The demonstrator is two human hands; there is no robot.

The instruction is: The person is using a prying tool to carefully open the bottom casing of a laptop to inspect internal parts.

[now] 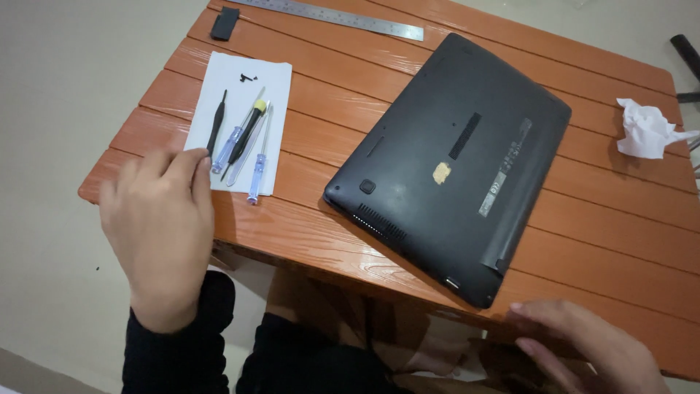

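Head view looked down on an orange slatted table with a black laptop lying upside down, turned at an angle, its near corner reaching the table's front edge. The left hand hovered back-up over the table's left front corner, wrist in a dark sleeve, fingers loosely spread and slightly curled, holding nothing; its fingertips sat just beside the lower edge of a white paper sheet. On that sheet lay a black pry tool, a yellow-tipped screwdriver and two clear blue-handled screwdrivers, side by side. The right hand rested at the table's front edge, near the laptop's near corner, fingers extended flat, empty as far as could be seen. A steel ruler, a small black block and a crumpled white tissue lay farther off.
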